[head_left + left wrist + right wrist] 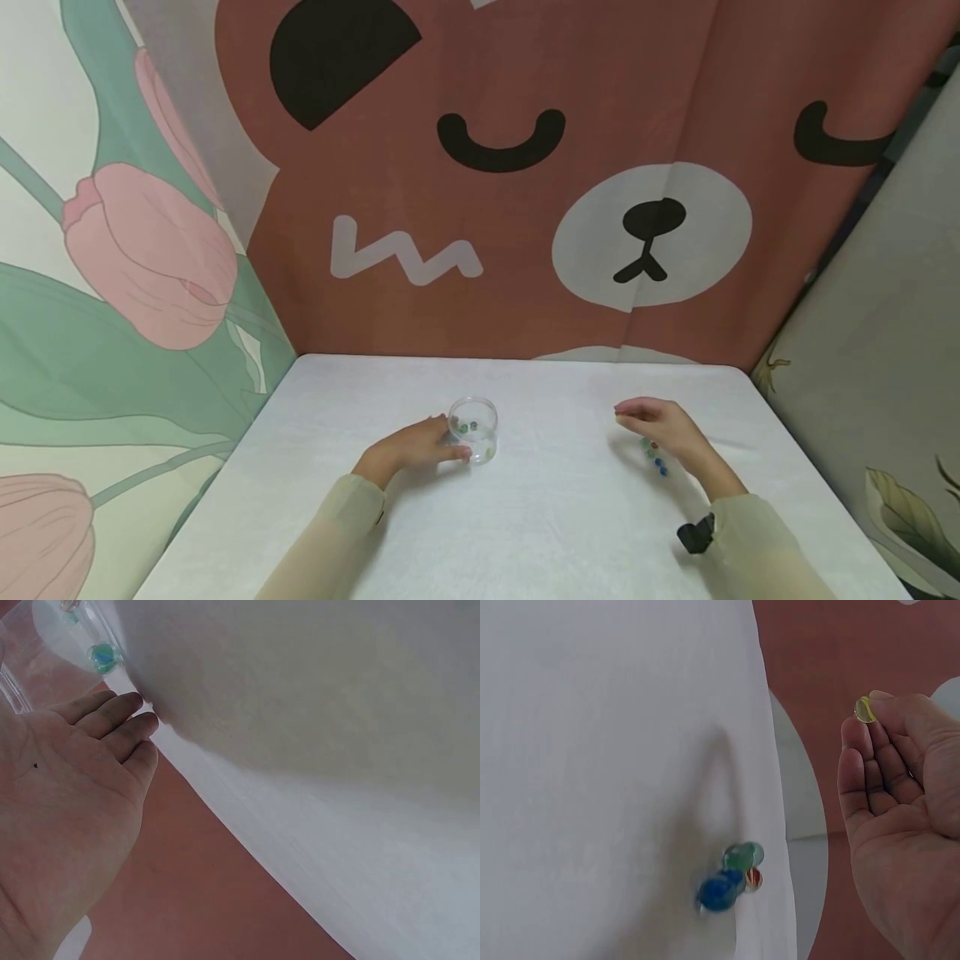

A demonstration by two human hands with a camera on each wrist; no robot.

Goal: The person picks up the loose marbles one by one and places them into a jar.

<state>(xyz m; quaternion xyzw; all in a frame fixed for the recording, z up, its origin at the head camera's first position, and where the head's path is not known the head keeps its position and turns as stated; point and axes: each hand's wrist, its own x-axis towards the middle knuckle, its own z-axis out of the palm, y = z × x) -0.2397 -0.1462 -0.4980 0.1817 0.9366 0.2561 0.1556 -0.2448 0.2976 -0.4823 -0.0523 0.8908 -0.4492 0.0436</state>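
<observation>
My left hand (412, 450) holds a clear round plastic container (482, 450) from its left side, thumb at the front. A few green-tinted marbles (464, 428) show through its wall, and the left wrist view has a green-blue marble (102, 658) near the rim. Over on the right, my right hand (663, 423) pinches a clear marble with a yellow swirl (865, 710) between thumb and fingertip, raised above the table. Below that hand lies a short cluster of marbles: green (739, 856), blue (718, 893) and a red-streaked one (754, 880).
A white cloth covers the table (555, 517). Behind it hangs a brown curtain (517, 308) with a bear print, a tulip-patterned cloth (150, 258) stands at the left, and a pale cloth (870, 333) at the right. A black strap piece (696, 534) hangs by the right sleeve.
</observation>
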